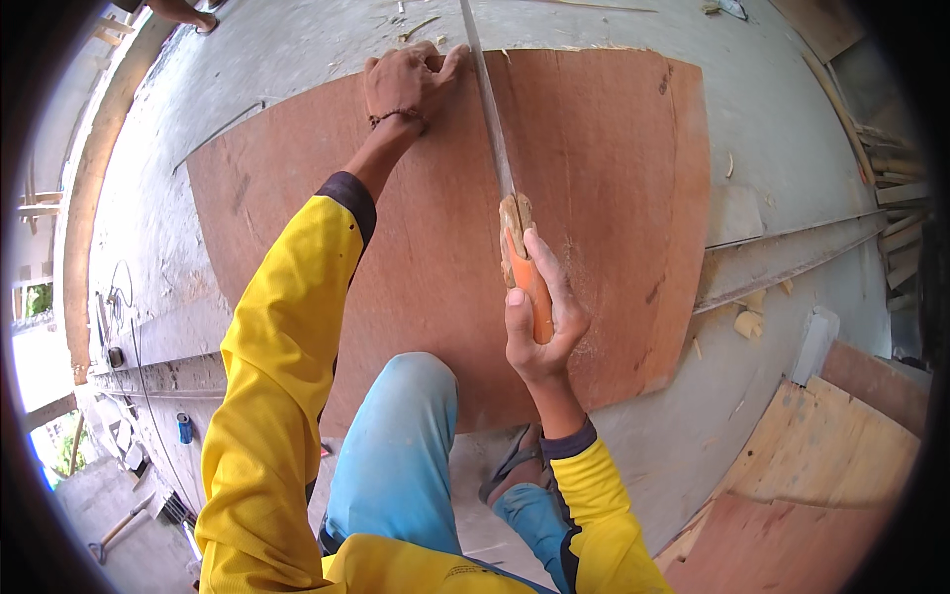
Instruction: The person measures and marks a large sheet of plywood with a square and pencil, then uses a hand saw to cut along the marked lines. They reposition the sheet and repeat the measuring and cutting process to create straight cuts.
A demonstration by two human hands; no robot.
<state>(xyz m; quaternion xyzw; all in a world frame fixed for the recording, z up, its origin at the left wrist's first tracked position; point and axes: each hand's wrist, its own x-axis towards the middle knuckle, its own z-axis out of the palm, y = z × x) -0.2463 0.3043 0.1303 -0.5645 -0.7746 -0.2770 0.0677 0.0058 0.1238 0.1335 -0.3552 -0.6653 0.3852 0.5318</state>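
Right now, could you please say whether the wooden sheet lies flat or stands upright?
Flat: the wooden sheet faces up, with the left hand at its far edge.

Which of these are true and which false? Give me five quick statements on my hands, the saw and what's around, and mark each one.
1. The right hand grips the saw by its handle. True.
2. The left hand is on the saw too. False: it rests on the reddish-brown board, left of the blade.
3. The blade points away from the person. True.
4. Both sleeves are red. False: they are yellow with dark cuffs.
5. A small blue cylinder is left of the board. True.
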